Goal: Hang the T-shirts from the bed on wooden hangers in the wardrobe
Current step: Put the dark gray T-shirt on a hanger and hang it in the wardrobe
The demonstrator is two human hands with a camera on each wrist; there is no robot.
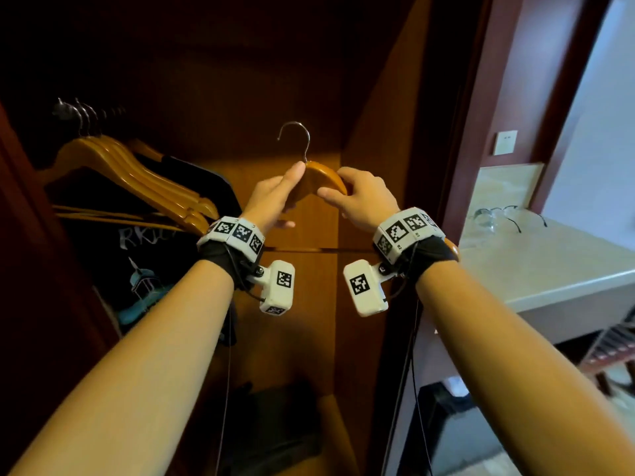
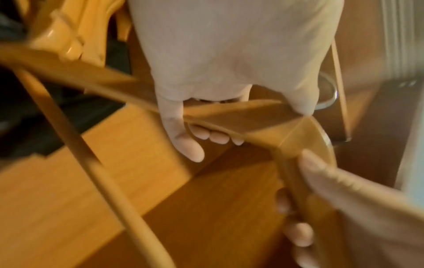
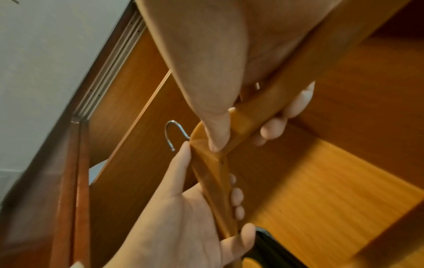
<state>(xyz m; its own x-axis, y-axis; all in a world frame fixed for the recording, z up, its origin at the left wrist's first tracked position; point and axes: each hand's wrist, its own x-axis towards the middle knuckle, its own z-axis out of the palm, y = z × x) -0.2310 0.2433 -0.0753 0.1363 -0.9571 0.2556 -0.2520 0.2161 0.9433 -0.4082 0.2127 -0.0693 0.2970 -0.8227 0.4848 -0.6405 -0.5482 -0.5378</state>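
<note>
- Wooden hanger (image 1: 318,182), honey-coloured with a metal hook (image 1: 295,139) pointing up, is held in front of the open wardrobe (image 1: 275,97), away from the rail.
- The left hand (image 1: 275,197) grips its left arm, thumb on the near face and fingers curled behind.
- The right hand (image 1: 360,197) grips its right arm the same way.
- To the left hang more wooden hangers (image 1: 137,173), one carrying a dark printed T-shirt (image 1: 144,269).
- At right stands a pale table (image 1: 549,269) with glasses (image 1: 491,216) on it.
</note>
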